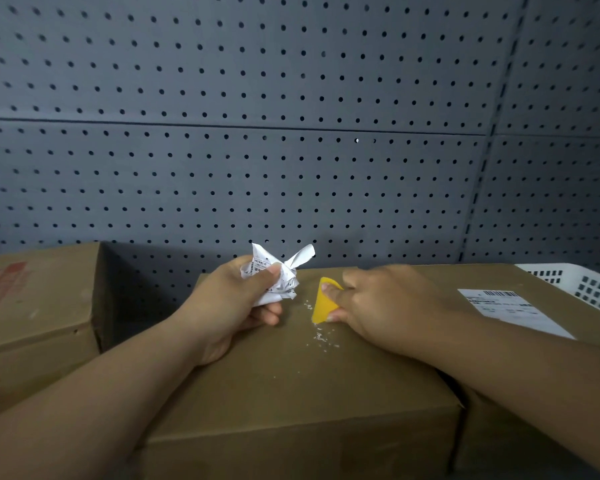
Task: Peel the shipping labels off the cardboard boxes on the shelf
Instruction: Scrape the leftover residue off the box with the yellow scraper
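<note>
Scraping: hold yellow scraper (324, 301) flat, sweeping paper residue (321, 336) off the cardboard box (291, 375).
Left hand (236, 299): clutches crumpled label (278, 275).
Right hand (385, 303): pinches scraper.

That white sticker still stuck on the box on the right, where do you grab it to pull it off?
Probably by a corner. The label lies flat on the box, with no raised edge to pinch. Its far-left corner shows bare, nearest the right hand with the yellow scraper, so come from the left, lift it, then pinch.
</note>
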Action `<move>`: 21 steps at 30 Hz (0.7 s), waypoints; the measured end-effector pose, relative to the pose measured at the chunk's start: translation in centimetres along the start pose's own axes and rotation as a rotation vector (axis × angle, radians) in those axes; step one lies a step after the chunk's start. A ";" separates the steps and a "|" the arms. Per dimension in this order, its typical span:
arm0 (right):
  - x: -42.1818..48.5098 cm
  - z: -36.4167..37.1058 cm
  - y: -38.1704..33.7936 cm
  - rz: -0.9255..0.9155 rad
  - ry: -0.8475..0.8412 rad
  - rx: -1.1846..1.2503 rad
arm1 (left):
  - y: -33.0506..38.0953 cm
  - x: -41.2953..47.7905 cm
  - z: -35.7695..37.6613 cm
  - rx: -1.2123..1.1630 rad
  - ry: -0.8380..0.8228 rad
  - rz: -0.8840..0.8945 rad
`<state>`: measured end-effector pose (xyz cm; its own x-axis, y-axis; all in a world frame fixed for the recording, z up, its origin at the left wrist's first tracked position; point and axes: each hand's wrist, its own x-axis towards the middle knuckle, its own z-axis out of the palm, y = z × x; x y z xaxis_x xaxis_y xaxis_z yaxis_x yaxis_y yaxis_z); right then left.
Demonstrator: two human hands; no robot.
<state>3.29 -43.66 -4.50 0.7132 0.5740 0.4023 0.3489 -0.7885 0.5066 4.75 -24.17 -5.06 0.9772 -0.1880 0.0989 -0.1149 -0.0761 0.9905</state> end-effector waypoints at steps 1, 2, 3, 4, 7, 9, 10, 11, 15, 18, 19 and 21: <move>-0.1 0.3 0.1 -0.014 0.047 -0.004 | 0.0 0.0 0.0 -0.001 -0.001 -0.001; -0.1 0.6 0.4 -0.033 0.032 -0.021 | 0.0 0.1 0.0 -0.001 -0.002 0.000; -0.1 0.9 0.8 -0.055 0.033 -0.045 | 0.0 0.1 -0.1 -0.001 -0.002 0.001; 0.0 0.7 1.1 -0.051 0.035 -0.052 | 0.0 0.1 -0.1 0.000 -0.003 0.003; 0.0 0.6 0.7 -0.022 0.025 -0.050 | -0.1 0.1 0.0 -0.002 -0.006 0.009; -0.2 0.2 0.4 -0.035 -0.002 0.007 | -0.1 0.1 -0.1 -0.001 -0.003 0.010; -0.4 0.0 0.4 -0.049 -0.016 0.005 | -0.2 0.2 -0.2 -0.002 -0.002 0.010; -0.5 0.1 0.7 -0.066 0.005 -0.017 | -0.2 0.3 -0.2 -0.002 -0.001 0.009; -0.4 0.5 0.4 -0.046 0.001 0.002 | -0.3 0.2 -0.2 0.006 -0.008 0.007; -0.3 -0.2 0.1 -0.074 0.005 0.002 | -0.3 0.3 -0.2 0.003 -0.009 0.007; -0.3 -0.3 0.2 -0.078 0.033 -0.010 | -0.2 0.3 -0.3 0.005 -0.008 0.007; -0.3 -0.1 0.4 -0.031 -0.014 -0.028 | -0.2 0.3 -0.3 0.006 -0.008 0.008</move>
<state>3.13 -44.11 -4.36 0.7106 0.5951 0.3754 0.3543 -0.7636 0.5398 5.09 -23.93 -5.19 0.9748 -0.1961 0.1065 -0.1243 -0.0808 0.9889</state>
